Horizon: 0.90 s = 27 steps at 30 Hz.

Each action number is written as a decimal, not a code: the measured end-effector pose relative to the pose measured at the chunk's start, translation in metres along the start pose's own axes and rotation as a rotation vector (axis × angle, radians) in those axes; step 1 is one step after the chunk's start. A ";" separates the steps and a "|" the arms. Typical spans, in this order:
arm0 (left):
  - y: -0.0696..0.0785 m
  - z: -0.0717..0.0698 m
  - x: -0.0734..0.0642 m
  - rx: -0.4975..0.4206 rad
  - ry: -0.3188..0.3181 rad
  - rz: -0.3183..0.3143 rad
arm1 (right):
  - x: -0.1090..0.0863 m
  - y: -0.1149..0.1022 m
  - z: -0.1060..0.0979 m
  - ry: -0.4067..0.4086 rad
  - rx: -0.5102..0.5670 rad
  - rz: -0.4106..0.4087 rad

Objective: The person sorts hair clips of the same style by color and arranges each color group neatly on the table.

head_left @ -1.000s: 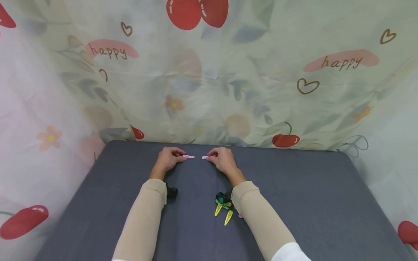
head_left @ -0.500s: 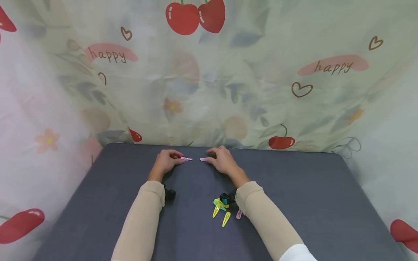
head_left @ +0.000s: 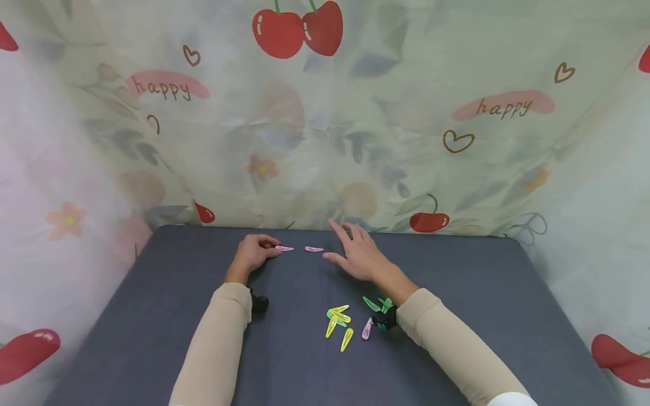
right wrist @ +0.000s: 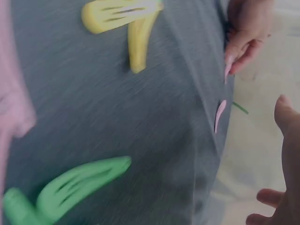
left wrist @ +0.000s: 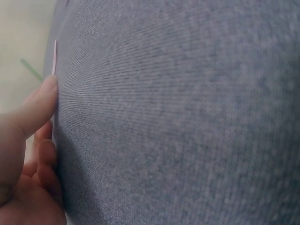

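At the far side of the table, my left hand pinches a pink snap hair clip between thumb and fingers, its narrow end pointing right. In the left wrist view the thumb covers part of this clip, and a thin pink edge sticks out beyond it. A second pink hair clip lies on the table just to the right, in line with the first. My right hand is spread beside that second clip, holding nothing; the right wrist view shows a gap between its fingers and the clip.
Nearer on the grey table lies a loose group of hair clips: several yellow clips, green clips and another pink clip. A printed curtain hangs right behind the table's far edge.
My right hand has let go of the second pink hair clip and moved right, its fingers spreading. The left hand keeps its pinch. More of the green and pink clips has come into sight.
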<state>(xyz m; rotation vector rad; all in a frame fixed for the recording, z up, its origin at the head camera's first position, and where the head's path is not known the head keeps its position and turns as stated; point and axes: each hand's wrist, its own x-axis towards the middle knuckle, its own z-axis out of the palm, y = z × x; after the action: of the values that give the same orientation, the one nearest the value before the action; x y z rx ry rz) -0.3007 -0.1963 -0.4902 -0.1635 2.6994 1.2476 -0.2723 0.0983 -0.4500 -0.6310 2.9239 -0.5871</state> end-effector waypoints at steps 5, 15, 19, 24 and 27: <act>-0.003 -0.001 0.001 0.006 -0.002 -0.007 | -0.021 0.009 0.002 0.027 -0.136 -0.070; -0.001 -0.001 0.002 -0.007 -0.011 -0.005 | -0.073 0.024 0.018 0.073 -0.183 -0.172; 0.000 -0.001 0.001 -0.006 -0.009 -0.004 | -0.090 0.030 0.024 0.048 -0.194 -0.181; 0.000 -0.001 0.000 -0.003 -0.012 -0.006 | -0.109 0.037 0.025 0.036 -0.175 -0.174; 0.000 -0.001 -0.001 -0.001 -0.009 -0.006 | -0.120 0.040 0.026 0.031 -0.135 -0.164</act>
<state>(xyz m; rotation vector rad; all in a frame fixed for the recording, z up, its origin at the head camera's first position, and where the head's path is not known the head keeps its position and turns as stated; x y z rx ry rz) -0.3002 -0.1975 -0.4893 -0.1657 2.6882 1.2446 -0.1741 0.1723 -0.4879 -0.8920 2.9788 -0.4201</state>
